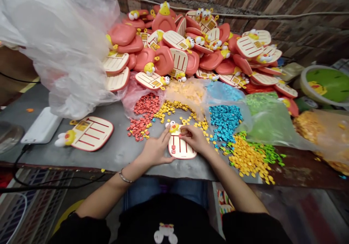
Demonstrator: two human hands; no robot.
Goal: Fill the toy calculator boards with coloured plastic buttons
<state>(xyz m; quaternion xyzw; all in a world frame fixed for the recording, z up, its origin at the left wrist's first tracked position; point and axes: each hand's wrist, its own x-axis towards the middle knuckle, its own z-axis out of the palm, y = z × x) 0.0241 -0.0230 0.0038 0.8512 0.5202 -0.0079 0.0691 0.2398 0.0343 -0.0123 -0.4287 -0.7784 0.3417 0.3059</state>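
A cream toy board [182, 150] with a red rim, slots and a yellow duck head with bulging eyes lies on the grey table in front of me. My left hand [156, 148] grips its left side, fingers near the head and thumb at the lower edge. Two small red pieces [173, 149] sit at the leftmost slot. My right hand [195, 138] is pinched over the upper part of the board; a reddish spot shows at its fingertips, too small to name. Loose red pieces [147, 106], yellow pieces [166, 109] and blue pieces [225, 122] lie just beyond the hands.
Another duck board [94, 134] lies at left beside a white power bank [42, 126]. Many red-backed boards [163, 60] are heaped against the brick wall. A large plastic bag [68, 44] stands at left. Orange-yellow pieces [247, 158] and green pieces [272, 153] lie at right.
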